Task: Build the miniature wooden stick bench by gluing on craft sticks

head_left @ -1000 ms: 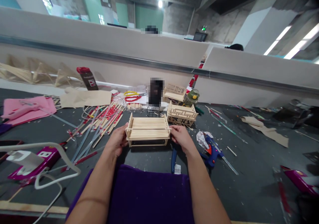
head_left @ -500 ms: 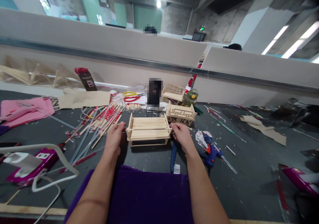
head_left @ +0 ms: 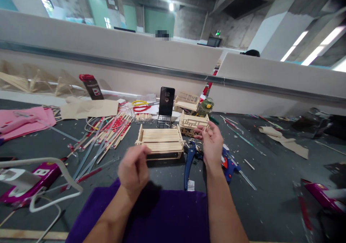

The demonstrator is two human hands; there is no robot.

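A small bench-like model made of thin wooden sticks point(head_left: 162, 136) sits on the dark table in front of me. My left hand point(head_left: 133, 169), slightly blurred, is curled closed at the model's front left corner and covers part of it. Whether its fingertips hold anything is hidden. To the right of the model, my right hand point(head_left: 212, 142) is raised with thumb and index finger pinched together; anything between them is too small to make out. Behind that hand stands a second stick model with lattice sides point(head_left: 193, 120), partly covered by the fingers. Blue-handled cutters point(head_left: 189, 163) lie between model and right forearm.
A phone point(head_left: 166, 102) stands behind the model. Left lie red-tipped sticks point(head_left: 119, 127), scissors point(head_left: 142, 108) and a white cable point(head_left: 62, 163). Right of my forearm is a blue glue gun point(head_left: 229, 165). A bottle point(head_left: 92, 86) and a green jar point(head_left: 207, 106) stand near the partition.
Both hands have left the sides of the stick model. My left hand came nearer and inward over its front corner; my right hand rose and shifted right, pinching.
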